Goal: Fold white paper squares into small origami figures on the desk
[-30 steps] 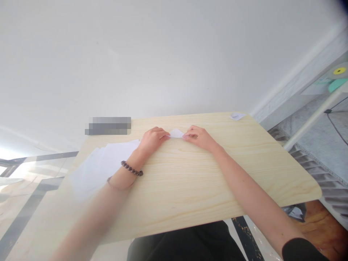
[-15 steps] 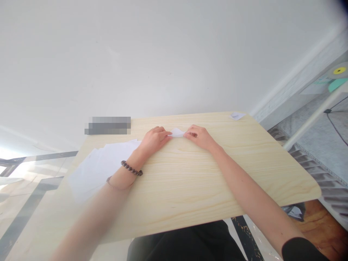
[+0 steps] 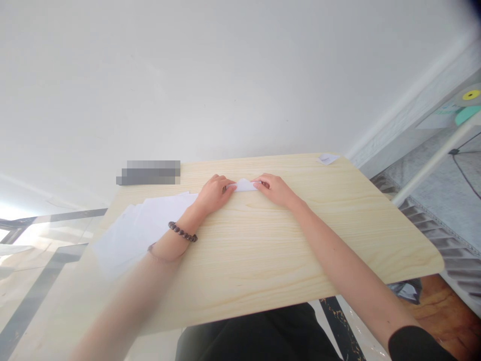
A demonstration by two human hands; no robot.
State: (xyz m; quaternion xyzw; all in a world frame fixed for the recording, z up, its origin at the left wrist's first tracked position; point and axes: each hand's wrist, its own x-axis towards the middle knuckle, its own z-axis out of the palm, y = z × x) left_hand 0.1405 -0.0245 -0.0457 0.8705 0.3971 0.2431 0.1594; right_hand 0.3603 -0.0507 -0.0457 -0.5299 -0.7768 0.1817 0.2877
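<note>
Between my two hands, toward the far side of the table, is a small folded white paper (image 3: 245, 185). My left hand (image 3: 217, 193), with a dark beaded bracelet on its wrist, pinches the paper's left end between thumb and fingers. At the right end, my right hand (image 3: 275, 188) grips it in the same way. The paper's middle shows a low peak on its far edge; both its ends are partly covered by my fingers. Several loose white sheets (image 3: 146, 220) lie overlapped beside my left forearm.
The pale wooden table (image 3: 259, 260) stands against a white wall (image 3: 233, 75). A small folded paper piece (image 3: 328, 159) lies at its far right corner. A blurred-out dark item (image 3: 150, 174) sits at the far left. Right of the table is a white pole (image 3: 428, 158).
My fingers have shifted slightly along the paper's ends, and its front edge now looks straighter and flatter. Both hands stay in nearly the same place.
</note>
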